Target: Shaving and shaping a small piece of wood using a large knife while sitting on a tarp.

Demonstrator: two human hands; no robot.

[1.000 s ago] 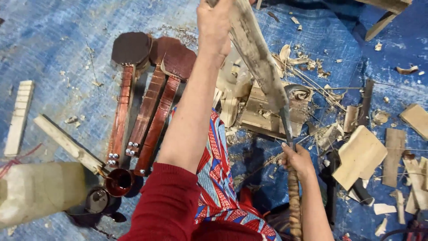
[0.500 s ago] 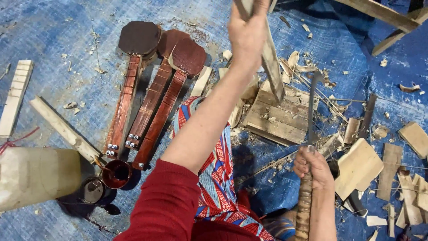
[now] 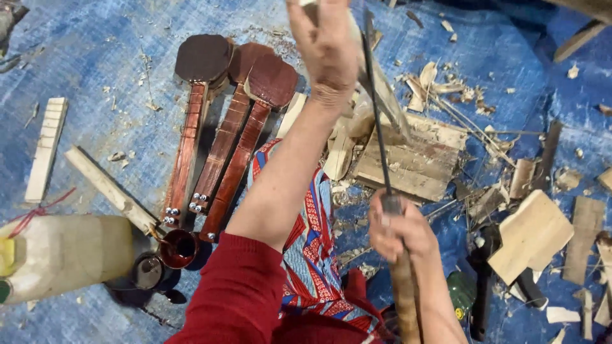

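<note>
Blade (image 3: 376,108): long axis upright, tip toward 12 o'clock; right hand (image 3: 401,232) grasps its handle. Left hand (image 3: 328,54) grips wood piece (image 3: 389,105). White jug (image 3: 60,255) at 8 o'clock, yellow patch.

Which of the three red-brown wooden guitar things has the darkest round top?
The leftmost instrument. Its head is darker brown than the two redder ones beside it, and it lies farthest from the left hand.

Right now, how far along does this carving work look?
Done: three stained instrument necks lie finished on the blue tarp. In hand: left hand props a pale wood piece; right hand swings a blade. Left: that piece remains rough, unstained.
</note>
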